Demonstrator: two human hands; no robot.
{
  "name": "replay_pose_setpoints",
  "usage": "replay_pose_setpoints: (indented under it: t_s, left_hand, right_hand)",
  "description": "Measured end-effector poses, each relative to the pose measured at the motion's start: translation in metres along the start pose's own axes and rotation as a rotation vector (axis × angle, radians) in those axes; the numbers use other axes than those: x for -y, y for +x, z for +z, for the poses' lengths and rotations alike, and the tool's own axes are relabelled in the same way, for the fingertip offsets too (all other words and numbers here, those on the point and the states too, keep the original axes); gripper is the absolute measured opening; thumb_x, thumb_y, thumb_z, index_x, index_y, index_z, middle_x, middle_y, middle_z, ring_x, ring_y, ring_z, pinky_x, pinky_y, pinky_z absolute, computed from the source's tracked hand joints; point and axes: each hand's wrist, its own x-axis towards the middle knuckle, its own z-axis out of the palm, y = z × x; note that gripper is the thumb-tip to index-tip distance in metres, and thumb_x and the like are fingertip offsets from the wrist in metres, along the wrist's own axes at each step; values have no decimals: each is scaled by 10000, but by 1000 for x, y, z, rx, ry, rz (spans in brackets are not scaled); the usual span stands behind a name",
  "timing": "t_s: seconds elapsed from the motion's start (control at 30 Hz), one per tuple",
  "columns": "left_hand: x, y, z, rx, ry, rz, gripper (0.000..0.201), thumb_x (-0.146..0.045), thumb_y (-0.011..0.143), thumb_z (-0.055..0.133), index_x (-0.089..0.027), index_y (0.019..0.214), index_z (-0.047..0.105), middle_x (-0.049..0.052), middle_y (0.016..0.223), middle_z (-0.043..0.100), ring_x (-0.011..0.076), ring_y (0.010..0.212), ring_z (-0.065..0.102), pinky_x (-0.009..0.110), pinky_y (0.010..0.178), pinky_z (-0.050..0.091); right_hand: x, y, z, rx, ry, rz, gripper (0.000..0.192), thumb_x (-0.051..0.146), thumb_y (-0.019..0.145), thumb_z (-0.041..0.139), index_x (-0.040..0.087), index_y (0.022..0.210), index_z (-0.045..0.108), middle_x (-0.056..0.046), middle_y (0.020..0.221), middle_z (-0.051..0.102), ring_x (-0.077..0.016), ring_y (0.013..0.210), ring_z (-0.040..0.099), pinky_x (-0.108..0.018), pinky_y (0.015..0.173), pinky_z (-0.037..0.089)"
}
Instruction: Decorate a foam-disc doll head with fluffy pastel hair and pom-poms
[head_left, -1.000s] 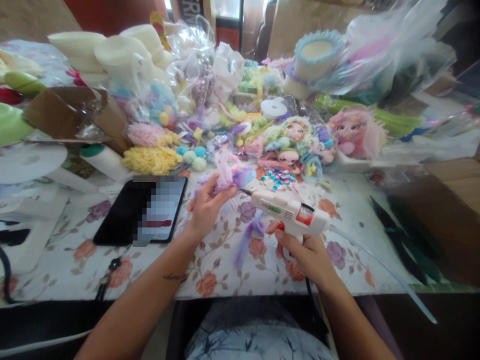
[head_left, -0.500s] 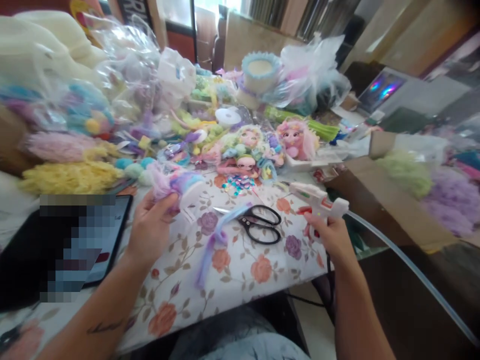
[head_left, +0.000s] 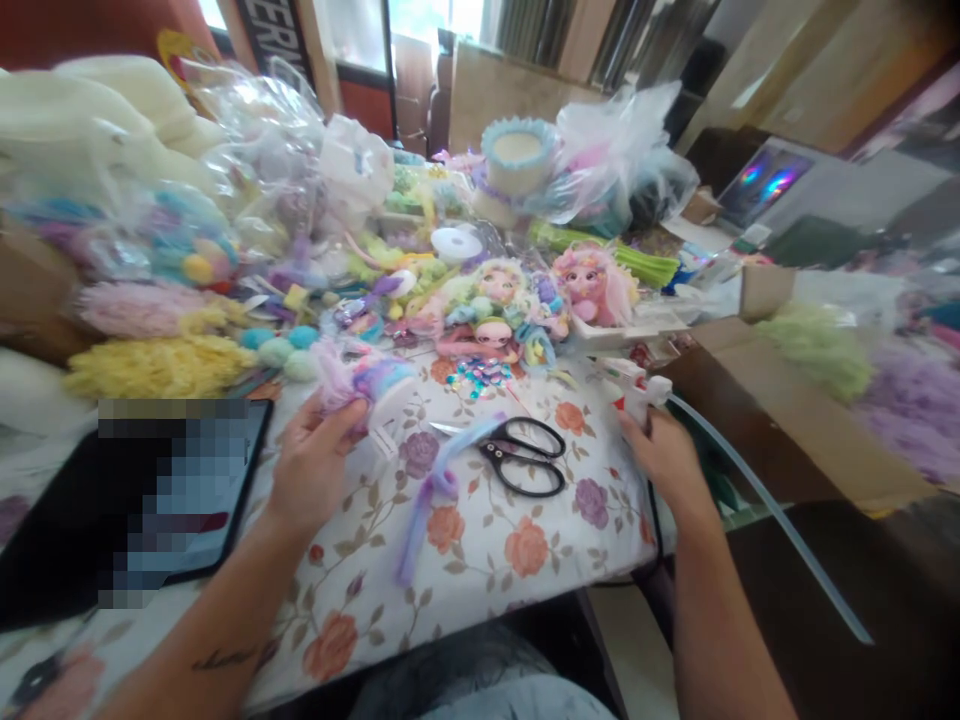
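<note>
My left hand [head_left: 319,455] is closed round a doll head with pastel pink, purple and blue hair [head_left: 367,380], its pale side turned right; a small white tag hangs near it. At the table's right edge my right hand [head_left: 664,450] grips a white hot glue gun [head_left: 637,385] with a long clear glue stick [head_left: 772,520] coming out of its back. Between the hands lie black-handled scissors [head_left: 525,457], across a strip of blue and purple fibre [head_left: 427,500]. Shiny blue and pink sequins [head_left: 480,378] are heaped just beyond the scissors.
Finished-looking doll heads [head_left: 589,285] and colourful trims crowd the back of the flowered tablecloth [head_left: 480,550]. A tablet [head_left: 225,500] lies at left beside yellow fluffy yarn [head_left: 157,368]. An open cardboard box [head_left: 810,420] stands at right. Stuffed plastic bags [head_left: 622,150] rise behind.
My right hand has drawn the glue gun slightly up and to the right, and its nose points away from me. The left hand still holds the doll head; the view has shifted a little.
</note>
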Motion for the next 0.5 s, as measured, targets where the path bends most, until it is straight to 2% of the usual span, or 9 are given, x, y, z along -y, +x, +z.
replay_pose_setpoints:
  t_s: [0.03,0.1,0.17,0.2,0.23,0.33,0.4,0.5]
  left_hand:
    - [0,0,0,-24,10,-13,99,-305,727,787,-267,790,721,-14,765,709,174,680,637,308,626,546]
    - [1,-1,0,-41,52,-21,107,-273,686,800,-233,727,709,1,761,704,169,690,636,291,643,542]
    - [3,-2,0,-45,78,-10,100,-279,709,768,-224,774,715,-7,749,688,154,686,625,269,644,526]
    - [4,-3,-1,-50,94,-5,106,-280,718,760,-222,796,717,-16,719,670,147,665,612,259,630,513]
    - [5,-4,-1,-37,116,2,107,-279,726,758,-215,801,718,-16,718,667,145,669,609,255,639,510]
    - [5,-8,-1,33,187,27,125,-305,766,737,-201,833,726,-1,775,689,156,722,619,260,694,507]
    - [2,-10,0,61,218,19,187,-326,770,743,-204,912,738,6,828,712,169,767,633,272,735,508]
    - [-4,-12,2,79,272,-8,284,-343,737,787,-207,982,743,16,866,739,199,816,656,299,774,519]
  right_hand:
    - [3,-11,-4,-31,-56,-8,398,501,794,585,127,815,720,-225,902,747,-366,893,673,-446,798,481]
    - [12,-33,-9,-230,-273,-42,433,495,879,501,133,793,722,-202,779,736,-328,753,670,-432,709,477]
    - [32,-49,-4,-388,-176,-117,410,465,914,501,145,789,725,-151,708,725,-270,660,659,-393,662,488]
    - [45,-54,2,-404,-42,-182,366,435,921,523,153,807,726,-133,739,737,-249,666,666,-380,681,509]
    - [61,-56,10,-374,104,-255,314,404,921,547,160,846,728,-126,813,754,-238,708,683,-377,722,534]
    - [114,-56,36,-75,448,-450,237,360,895,611,206,1048,706,-111,1087,738,-255,968,701,-424,898,559]
    - [148,-51,51,122,568,-546,337,350,877,637,241,1195,664,-98,1256,687,-270,1179,636,-445,998,529]
    - [183,-45,67,310,689,-567,449,383,859,661,235,1282,634,-92,1331,662,-260,1236,613,-418,1038,509]
